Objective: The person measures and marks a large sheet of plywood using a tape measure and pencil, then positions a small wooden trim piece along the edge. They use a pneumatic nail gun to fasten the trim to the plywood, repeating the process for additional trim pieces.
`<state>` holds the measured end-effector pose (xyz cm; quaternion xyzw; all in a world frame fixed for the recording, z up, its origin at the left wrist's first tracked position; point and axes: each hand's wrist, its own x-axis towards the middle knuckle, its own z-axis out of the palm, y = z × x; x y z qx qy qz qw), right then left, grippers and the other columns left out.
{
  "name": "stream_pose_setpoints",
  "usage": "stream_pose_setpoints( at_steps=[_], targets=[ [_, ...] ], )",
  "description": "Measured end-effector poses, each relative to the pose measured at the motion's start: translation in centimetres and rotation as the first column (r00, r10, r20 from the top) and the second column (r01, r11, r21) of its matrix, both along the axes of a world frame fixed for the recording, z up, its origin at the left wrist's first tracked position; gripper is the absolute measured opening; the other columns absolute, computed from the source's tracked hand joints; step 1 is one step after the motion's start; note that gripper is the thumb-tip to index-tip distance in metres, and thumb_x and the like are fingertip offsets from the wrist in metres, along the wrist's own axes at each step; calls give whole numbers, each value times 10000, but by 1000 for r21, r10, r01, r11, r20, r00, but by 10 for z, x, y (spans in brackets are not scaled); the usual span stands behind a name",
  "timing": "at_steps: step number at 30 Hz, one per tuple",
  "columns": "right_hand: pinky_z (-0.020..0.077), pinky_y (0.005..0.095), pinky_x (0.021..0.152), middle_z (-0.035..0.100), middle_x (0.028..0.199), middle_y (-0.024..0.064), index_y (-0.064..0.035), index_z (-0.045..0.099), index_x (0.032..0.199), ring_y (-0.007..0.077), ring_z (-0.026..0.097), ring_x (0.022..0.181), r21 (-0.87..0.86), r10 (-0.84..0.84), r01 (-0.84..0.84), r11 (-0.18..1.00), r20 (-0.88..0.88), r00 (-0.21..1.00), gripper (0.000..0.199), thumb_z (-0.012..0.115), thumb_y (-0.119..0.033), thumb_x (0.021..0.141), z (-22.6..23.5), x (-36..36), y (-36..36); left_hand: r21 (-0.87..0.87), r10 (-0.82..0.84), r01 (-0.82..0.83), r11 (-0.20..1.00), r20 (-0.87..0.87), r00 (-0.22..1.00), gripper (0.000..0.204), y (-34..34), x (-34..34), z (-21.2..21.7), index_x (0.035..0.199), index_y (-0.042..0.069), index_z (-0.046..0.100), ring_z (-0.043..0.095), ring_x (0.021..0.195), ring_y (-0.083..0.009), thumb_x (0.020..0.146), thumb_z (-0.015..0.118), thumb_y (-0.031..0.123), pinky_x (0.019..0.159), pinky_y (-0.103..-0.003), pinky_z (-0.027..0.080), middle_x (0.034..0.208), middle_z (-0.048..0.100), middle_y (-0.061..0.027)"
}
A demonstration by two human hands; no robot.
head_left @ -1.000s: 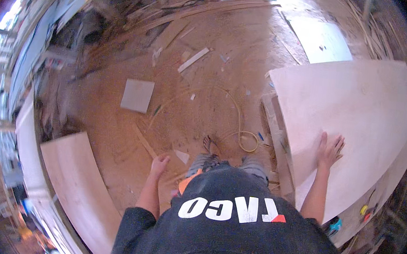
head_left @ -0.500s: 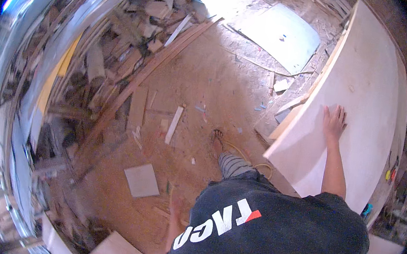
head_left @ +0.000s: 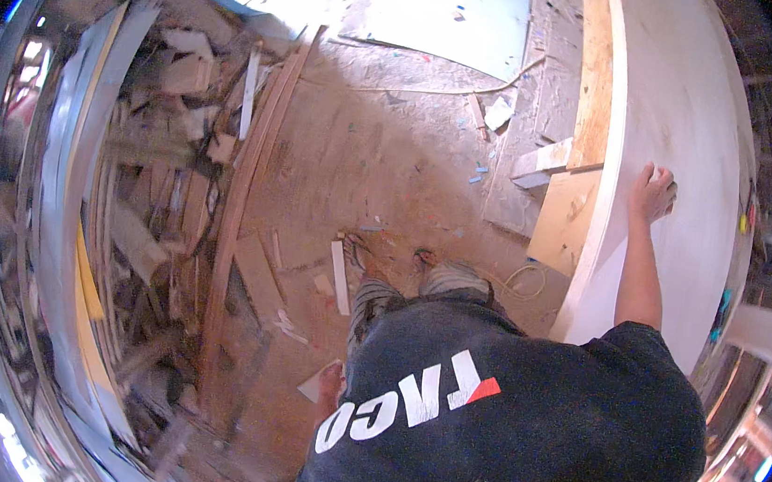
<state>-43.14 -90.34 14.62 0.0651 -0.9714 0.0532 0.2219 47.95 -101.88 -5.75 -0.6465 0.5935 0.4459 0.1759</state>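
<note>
Board [head_left: 693,94]: pale wood, smooth, matt, faintly smudged. Timber [head_left: 596,66] along its edge: bare wood, grain showing. Floor [head_left: 420,188]: matt, gritty, dusty. Floor sheet [head_left: 429,10]: smooth, glaring in the light; material unclear. Planks [head_left: 243,188]: dull brown wood. Scraps [head_left: 136,248]: mostly wood, rough-looking, partly blurred. Shirt [head_left: 573,430]: matt cloth; print [head_left: 462,381] flat, slightly worn. Trousers [head_left: 374,298]: striped cloth, matt. Leaning sheets [head_left: 58,159]: smooth, slight sheen; metal or laminate, can't tell.

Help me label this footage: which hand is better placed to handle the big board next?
Right, probably: the right hand is over the big board, while the left hand hangs beside the shirt, away from it.
</note>
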Motion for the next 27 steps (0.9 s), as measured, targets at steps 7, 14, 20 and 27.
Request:
stream_pose_setpoints(
  at_steps=[7,14,20,27],
  targets=[
    [450,562,1021,661,1262,130,-114,647,1251,366,588,1207,136,-105,121,983,-120,987,413,628,-444,1002,5,29,-21,-267,-776,866,423,387,498,342,-337,-55,-46,1311,180,693,704,1083,-388,1068,461,244,954,-530,554,1145,746,-154],
    [447,497,896,681,1023,103,-103,657,1012,356,634,1020,-23,288,-288,957,52,956,159,692,-239,938,-58,123,-175,-249,-362,337,908,-62,930,386,-521,-212,-65,1402,201,645,664,1188,-401,1054,487,246,1010,-514,531,1317,682,-166],
    [564,510,872,762,987,168,-100,766,1016,380,725,957,-198,209,-67,978,900,382,237,696,-295,901,-271,91,-258,-74,-670,667,742,-130,731,468,-509,-301,-95,1489,195,583,630,1267,-422,1036,529,300,1059,-501,506,1453,615,-202],
    [499,511,1064,654,1364,191,-125,768,1179,379,633,1242,128,-58,-305,944,972,228,315,586,-223,941,-435,-41,-348,-72,-510,517,853,101,854,878,-487,-460,-94,1622,97,368,612,1247,-509,970,614,631,1068,-528,485,1434,566,-355]
  ],
)
